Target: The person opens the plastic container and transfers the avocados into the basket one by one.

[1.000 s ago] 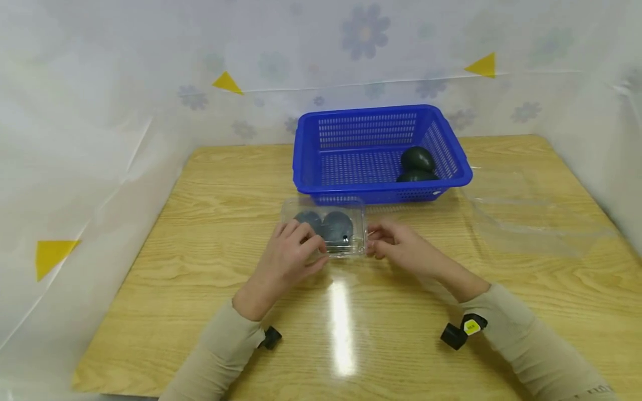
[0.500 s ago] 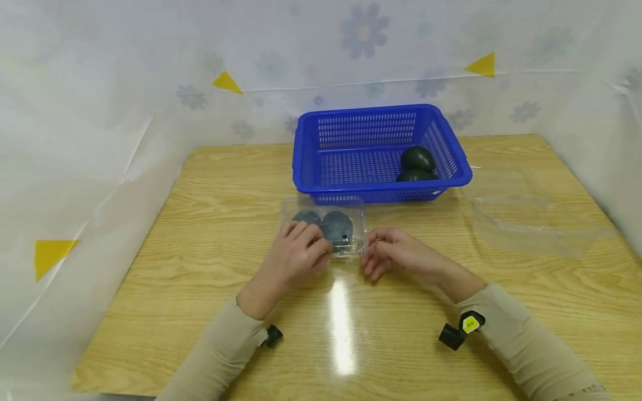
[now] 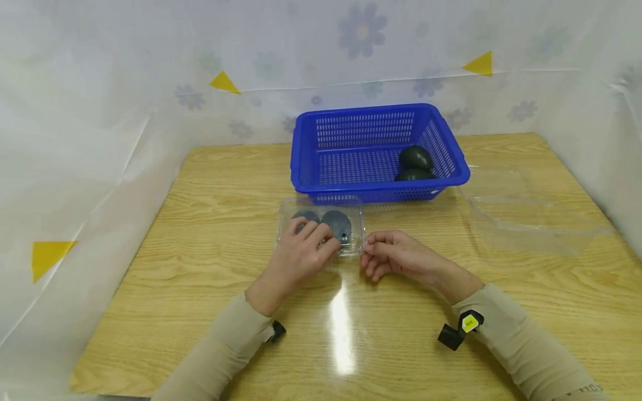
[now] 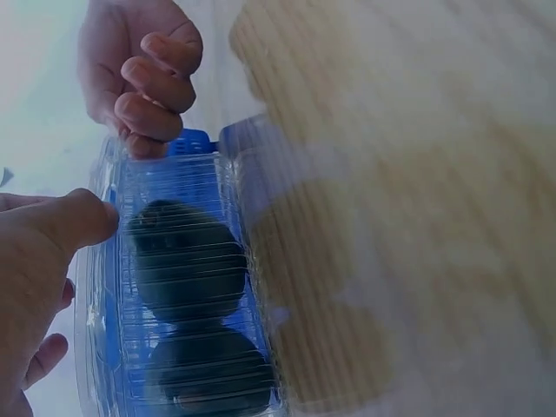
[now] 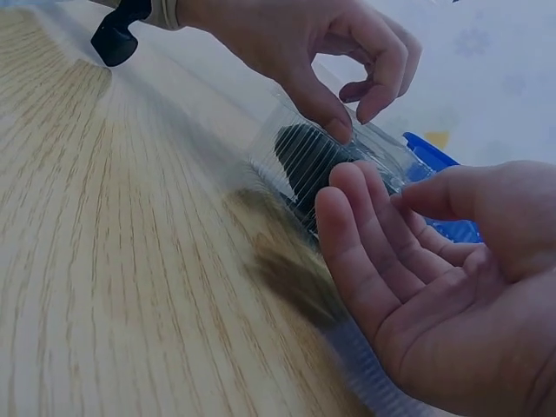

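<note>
On the wood-grain table (image 3: 200, 267): one clear box (image 3: 357, 216) loaded, its fastening unconfirmed

Farthest left, your left hand (image 3: 302, 252) lies over the near side of the clear box, its fingers loosely bent and not wrapped round anything; in the left wrist view the thumb rests at the rim. The box stands just in front of the blue basket (image 3: 376, 188). You have two dark green boxed fruits (image 3: 337, 224) side by side beneath its ridged plastic. Loading of this box is judged complete. The lid appears to be down; whether its edge is fully snapped cannot be told.

Next, your right hand (image 3: 393, 253) is at the box's right end: thumb and index finger appear to pinch the rim, the other fingers curling loosely. Closing is judged the step in hand.

Behind, the basket holds two loose fruits (image 3: 415, 159) towards its right end, one partly hidden by the near wall. These remain unboxed.

Farthest right, well apart from your hands, stands a second clear box (image 3: 531, 239), its lid apparently folded back; no fruit shows in it. Judged outstanding: securing the first lid, then boxing the remaining pair.
</note>
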Action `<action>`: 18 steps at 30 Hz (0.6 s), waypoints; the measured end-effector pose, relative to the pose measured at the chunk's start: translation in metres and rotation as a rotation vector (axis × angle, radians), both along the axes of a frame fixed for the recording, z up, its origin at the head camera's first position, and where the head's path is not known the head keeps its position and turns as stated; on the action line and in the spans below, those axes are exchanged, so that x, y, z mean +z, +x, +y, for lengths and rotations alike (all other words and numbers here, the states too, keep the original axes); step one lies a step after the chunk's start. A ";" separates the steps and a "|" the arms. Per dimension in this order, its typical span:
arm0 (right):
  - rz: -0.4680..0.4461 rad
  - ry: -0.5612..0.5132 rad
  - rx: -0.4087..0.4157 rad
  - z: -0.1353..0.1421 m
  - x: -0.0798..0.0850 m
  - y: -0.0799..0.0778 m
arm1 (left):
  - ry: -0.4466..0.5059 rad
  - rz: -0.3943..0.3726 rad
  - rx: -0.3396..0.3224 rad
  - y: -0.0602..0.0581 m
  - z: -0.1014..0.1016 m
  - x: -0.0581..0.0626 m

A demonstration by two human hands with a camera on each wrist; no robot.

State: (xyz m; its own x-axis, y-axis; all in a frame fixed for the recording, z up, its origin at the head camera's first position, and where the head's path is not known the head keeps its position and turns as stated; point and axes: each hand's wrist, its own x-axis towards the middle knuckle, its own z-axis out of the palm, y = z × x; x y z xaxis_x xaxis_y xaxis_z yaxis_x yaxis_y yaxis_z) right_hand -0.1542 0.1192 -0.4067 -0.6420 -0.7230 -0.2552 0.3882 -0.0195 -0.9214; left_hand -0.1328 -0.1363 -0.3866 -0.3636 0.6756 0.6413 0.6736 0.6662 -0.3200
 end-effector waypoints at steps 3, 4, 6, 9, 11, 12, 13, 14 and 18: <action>-0.008 -0.013 -0.004 0.001 -0.002 0.000 | -0.011 0.013 -0.011 -0.001 0.001 0.001; -0.010 -0.013 -0.007 0.002 -0.002 -0.001 | -0.012 0.019 -0.015 -0.001 0.002 0.001; -0.012 -0.011 -0.010 0.002 -0.002 -0.001 | -0.019 0.031 -0.025 -0.002 0.002 0.002; -0.008 -0.005 -0.008 0.002 -0.003 -0.001 | -0.047 0.068 -0.030 -0.002 0.004 0.002; -0.001 0.004 -0.010 0.001 -0.003 0.000 | -0.083 0.090 -0.026 -0.003 0.005 0.002; 0.004 0.012 -0.012 0.000 -0.003 0.000 | -0.105 0.100 -0.022 -0.003 0.005 0.002; 0.013 0.021 -0.014 0.000 -0.002 0.000 | -0.127 0.106 -0.019 -0.003 0.005 0.002; 0.027 0.032 -0.015 -0.001 -0.002 0.000 | -0.152 0.112 -0.014 -0.003 0.006 0.002; 0.086 0.078 -0.017 -0.005 -0.002 -0.001 | -0.221 0.116 0.001 -0.003 0.007 0.004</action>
